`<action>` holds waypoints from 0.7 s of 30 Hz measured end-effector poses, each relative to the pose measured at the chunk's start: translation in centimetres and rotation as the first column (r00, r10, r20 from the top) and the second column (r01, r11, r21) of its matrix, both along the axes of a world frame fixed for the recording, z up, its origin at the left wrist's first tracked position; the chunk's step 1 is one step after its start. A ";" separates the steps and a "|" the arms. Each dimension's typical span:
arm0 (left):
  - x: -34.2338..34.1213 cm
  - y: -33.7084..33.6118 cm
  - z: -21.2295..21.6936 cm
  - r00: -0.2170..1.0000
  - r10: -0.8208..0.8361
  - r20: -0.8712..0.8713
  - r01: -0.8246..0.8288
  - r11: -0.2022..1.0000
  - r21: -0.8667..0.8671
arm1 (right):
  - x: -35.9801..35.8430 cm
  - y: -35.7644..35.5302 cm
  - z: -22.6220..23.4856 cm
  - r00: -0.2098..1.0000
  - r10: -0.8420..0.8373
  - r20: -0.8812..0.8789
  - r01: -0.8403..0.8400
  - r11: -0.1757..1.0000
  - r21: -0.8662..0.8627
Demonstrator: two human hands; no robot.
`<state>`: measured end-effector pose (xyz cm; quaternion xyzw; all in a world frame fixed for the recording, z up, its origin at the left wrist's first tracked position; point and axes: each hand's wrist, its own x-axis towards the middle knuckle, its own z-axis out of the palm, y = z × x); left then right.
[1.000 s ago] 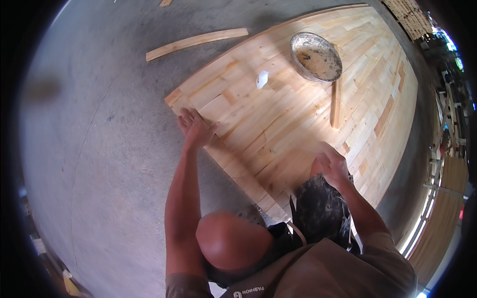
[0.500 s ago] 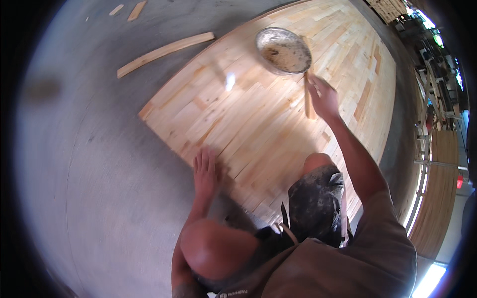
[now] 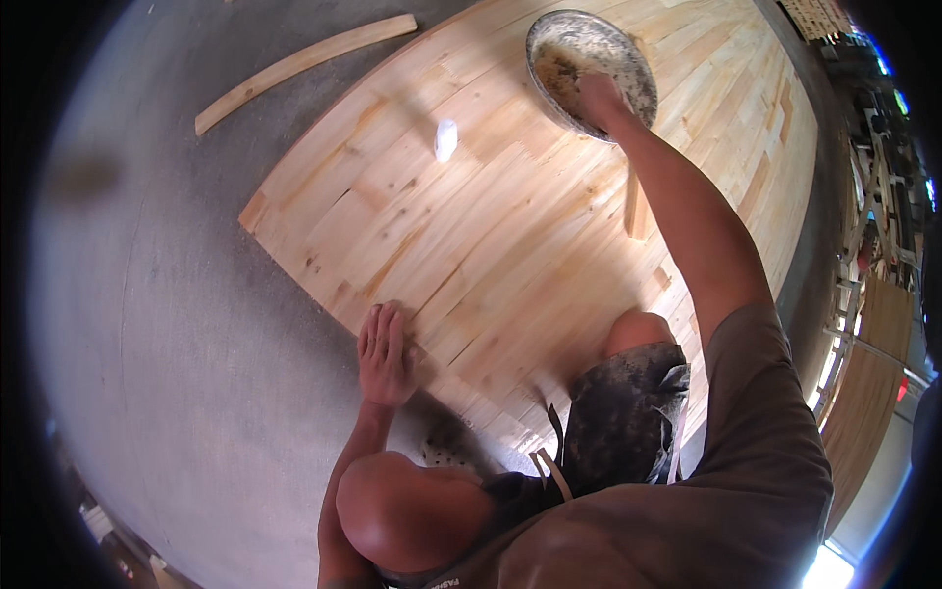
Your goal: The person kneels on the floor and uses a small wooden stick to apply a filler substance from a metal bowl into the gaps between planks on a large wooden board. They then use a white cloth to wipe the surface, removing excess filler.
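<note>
A large pale wooden panel of glued planks lies flat on the grey concrete floor. My left hand rests flat, fingers apart, on the panel's near edge. My right hand is stretched far forward into a round metal bowl of brownish filler that stands on the panel's far part; the fingers dip into the filler and their grip is hidden. A small white blob lies on the panel left of the bowl. My knees show at the bottom.
A loose wooden strip lies on the floor beyond the panel's left edge. A short wood piece lies on the panel under my right arm. Stacked wood and racks line the right side.
My right hand has moved from the panel's near right part forward into the bowl. My left hand slid along the panel edge toward me and stays flat.
</note>
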<state>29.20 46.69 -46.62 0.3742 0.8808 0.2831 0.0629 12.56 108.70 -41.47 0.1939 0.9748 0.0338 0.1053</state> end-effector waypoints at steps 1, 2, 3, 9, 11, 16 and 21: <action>-0.1 0.0 0.1 1.000 -0.003 0.004 0.003 1.000 -0.004 | 0.2 -0.1 -0.4 0.999 -0.031 -0.011 0.031 1.000 0.001; -0.1 0.1 0.3 1.000 -0.006 0.004 0.006 1.000 0.003 | 0.4 -0.2 -0.8 0.996 -0.089 -0.016 0.089 0.996 0.028; -0.2 0.2 0.5 1.000 -0.003 -0.004 0.003 1.000 0.005 | 0.6 -0.3 -1.2 0.999 -0.019 0.041 0.017 0.999 0.049; -0.3 0.5 1.6 1.000 0.014 -0.004 -0.013 0.994 0.106 | 3.0 -0.7 3.6 0.958 -0.256 -0.130 0.206 0.929 -0.308; -0.3 0.5 1.8 1.000 0.024 0.003 -0.024 0.993 0.112 | 5.6 -2.3 8.1 0.717 -0.649 -0.256 0.168 0.517 -0.839; -0.4 0.5 1.9 0.998 0.025 -0.052 -0.018 0.992 0.126 | 16.9 -16.9 11.3 0.855 -0.431 -0.287 -0.094 0.416 -0.905; -0.4 0.3 2.0 0.999 0.015 -0.050 -0.008 0.991 0.135 | 27.2 -34.4 0.8 0.964 0.122 -0.237 -0.258 0.647 -0.717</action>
